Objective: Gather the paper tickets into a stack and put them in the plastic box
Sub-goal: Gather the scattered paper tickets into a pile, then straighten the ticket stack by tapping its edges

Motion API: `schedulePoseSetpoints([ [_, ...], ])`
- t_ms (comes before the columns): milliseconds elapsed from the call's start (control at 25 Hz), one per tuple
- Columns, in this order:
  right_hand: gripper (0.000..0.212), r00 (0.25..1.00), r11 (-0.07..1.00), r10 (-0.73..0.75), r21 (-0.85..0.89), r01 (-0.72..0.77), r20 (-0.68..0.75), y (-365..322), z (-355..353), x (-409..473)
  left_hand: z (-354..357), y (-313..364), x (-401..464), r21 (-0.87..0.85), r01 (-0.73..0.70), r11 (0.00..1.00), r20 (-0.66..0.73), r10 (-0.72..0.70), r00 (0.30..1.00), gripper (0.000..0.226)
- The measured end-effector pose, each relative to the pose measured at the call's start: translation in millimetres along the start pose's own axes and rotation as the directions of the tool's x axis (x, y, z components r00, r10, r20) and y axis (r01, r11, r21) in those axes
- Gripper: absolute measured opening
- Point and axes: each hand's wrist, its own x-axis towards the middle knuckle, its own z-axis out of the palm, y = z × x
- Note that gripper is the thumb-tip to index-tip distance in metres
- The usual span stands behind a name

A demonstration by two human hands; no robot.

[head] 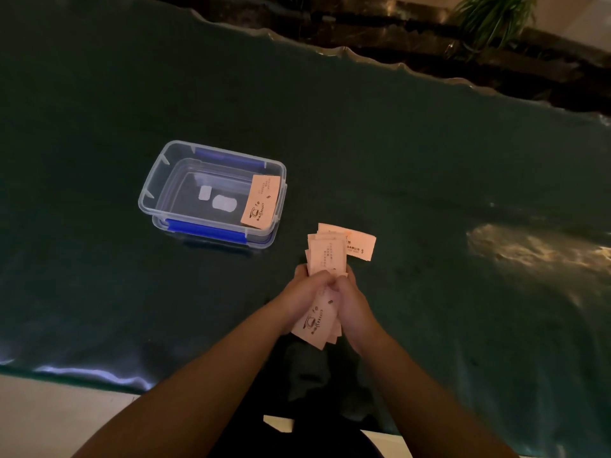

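Currently, both hands meet near the centre of the dark green table point(429, 180). The left hand point(302, 297) is curled closed around the left edge of a bundle of paper tickets point(325, 256), fingers wrapped over the front of the bundle. The right hand point(352, 300) is likewise curled closed on the right edge, its fingers touching those of the left hand over the middle of the bundle. The tickets are pale orange and unevenly aligned: their far ends fan out beyond the fingers, and their near ends protrude below the palms, where a printed coffee-cup logo is visible. One ticket point(360, 246) projects sideways to the right at the far end of the bundle; whether it lies on the table or is held with the rest cannot be determined.

The plastic box point(155, 193) stands to the left and farther away, apart from the hands, lid off, with blue clips on its near and far sides. A single ticket point(261, 201) leans against the inside of its right wall. Two pale labels point(218, 198) show on the box floor.

The middle of the bundle is hidden by the fingers. The ticket count is not discernible, and the smaller print is illegible in the low light. A plant point(492, 18) is cut off at the far right
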Motion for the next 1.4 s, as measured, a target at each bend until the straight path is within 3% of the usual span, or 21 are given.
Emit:
schedulePoseSetpoints([
  [160,0.078,0.992,0.997,-0.062,-0.046,0.068,0.112,-17,-11,3,-3,8,5,-0.129,-0.033,0.991,0.007,0.034,0.999,0.070],
  [280,0.072,0.994,0.994,-0.103,-0.031,0.104,0.029,-21,-29,3,-1,16,7,-0.329,-0.096,0.939,-0.005,0.100,0.995,0.053],
  [400,0.063,0.992,0.968,-0.056,0.236,0.082,-0.117,-14,-45,-4,6,29,13,-0.565,-0.138,0.813,-0.047,0.136,0.990,0.044],
  [480,0.076,0.998,0.890,-0.003,0.455,0.030,-0.062,-8,-44,-12,11,34,16,-0.640,-0.138,0.756,-0.039,0.147,0.988,0.045],
  [560,0.081,0.998,0.827,-0.055,0.560,0.053,-0.014,-4,-38,-16,20,36,17,-0.663,-0.131,0.737,0.000,0.176,0.984,0.050],
  [760,0.072,0.979,0.754,-0.150,0.625,0.203,-0.137,-13,-41,-7,32,39,16,-0.605,-0.150,0.782,0.035,0.215,0.976,0.054],
  [960,0.062,0.977,0.819,-0.133,0.537,0.204,-0.168,-27,-67,9,33,41,18,-0.604,-0.077,0.793,0.084,0.159,0.984,0.049],
  [1240,0.061,0.977,0.934,0.012,0.351,0.064,-0.212,-50,-85,48,37,54,55,-0.528,0.117,0.841,0.031,-0.118,0.993,0.047],
  [1320,0.064,0.971,0.948,0.044,0.317,0.035,-0.237,-55,-85,61,34,58,65,-0.418,0.143,0.897,-0.006,-0.160,0.987,0.049],
  [1400,0.066,0.960,0.958,0.073,0.287,0.008,-0.270,-60,-86,71,25,62,68,-0.142,0.180,0.973,-0.055,-0.190,0.980,0.056],
])
